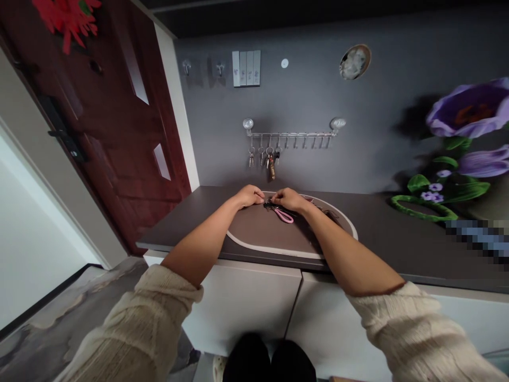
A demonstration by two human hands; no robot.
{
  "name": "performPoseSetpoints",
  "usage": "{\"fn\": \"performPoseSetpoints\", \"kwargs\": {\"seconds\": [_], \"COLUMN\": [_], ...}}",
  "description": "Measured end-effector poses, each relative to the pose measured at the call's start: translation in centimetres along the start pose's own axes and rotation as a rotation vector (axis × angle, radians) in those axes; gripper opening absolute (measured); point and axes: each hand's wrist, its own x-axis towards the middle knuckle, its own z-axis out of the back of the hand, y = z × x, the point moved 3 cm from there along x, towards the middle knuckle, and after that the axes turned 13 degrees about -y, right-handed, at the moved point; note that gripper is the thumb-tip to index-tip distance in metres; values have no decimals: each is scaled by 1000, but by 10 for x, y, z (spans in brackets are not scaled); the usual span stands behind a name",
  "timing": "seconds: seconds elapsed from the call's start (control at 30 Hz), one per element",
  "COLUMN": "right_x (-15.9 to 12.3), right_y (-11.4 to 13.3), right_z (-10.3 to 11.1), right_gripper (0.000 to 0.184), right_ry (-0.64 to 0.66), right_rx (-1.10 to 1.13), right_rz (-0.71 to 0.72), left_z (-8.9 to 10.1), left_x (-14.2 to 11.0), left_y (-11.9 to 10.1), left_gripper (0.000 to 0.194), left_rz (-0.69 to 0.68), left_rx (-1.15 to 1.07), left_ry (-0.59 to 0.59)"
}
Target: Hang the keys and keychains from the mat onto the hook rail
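A small bunch of keys with a pink loop strap (283,215) lies low over the brown oval mat (254,236). My right hand (289,199) pinches the key ring from the right. From the other side, my left hand (251,197) has its fingertips pressed together by the bunch's left end; what sits between them is too small to make out. More dark items (331,213) lie on the mat, partly hidden behind my right forearm. On the wall above, several keys (261,154) and a brown tag (272,167) hang from the left hooks of a clear rail (294,135).
The dark countertop (382,239) runs along the grey wall above white cabinet doors (246,297). Purple artificial flowers (469,114) stand at the right. A dark red door (131,127) is at the left. A switch panel (246,68) and clear hooks (220,68) are on the wall.
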Motion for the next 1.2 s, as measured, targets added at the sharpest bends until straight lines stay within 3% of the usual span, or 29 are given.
{"fn": "performPoseSetpoints", "kwargs": {"seconds": [0.3,0.63,1.0,1.2], "right_x": [1,1,-3,-3], "right_y": [-5,2,17,17], "right_z": [-4,-2,5,7], "right_gripper": [6,10,10,9], "right_ry": [39,-10,-71,-83], "right_rx": [170,272,594,693], "right_rz": [-14,-2,-68,-145], "left_z": [-1,0,6,6], "left_x": [-1,-8,-9,-7], "left_y": [-1,-14,-30,-33], "left_gripper": [18,16,22,27], "left_rz": [-41,-66,-257,-291], "left_rx": [-46,-91,-164,-222], "left_ry": [60,57,-57,-102]}}
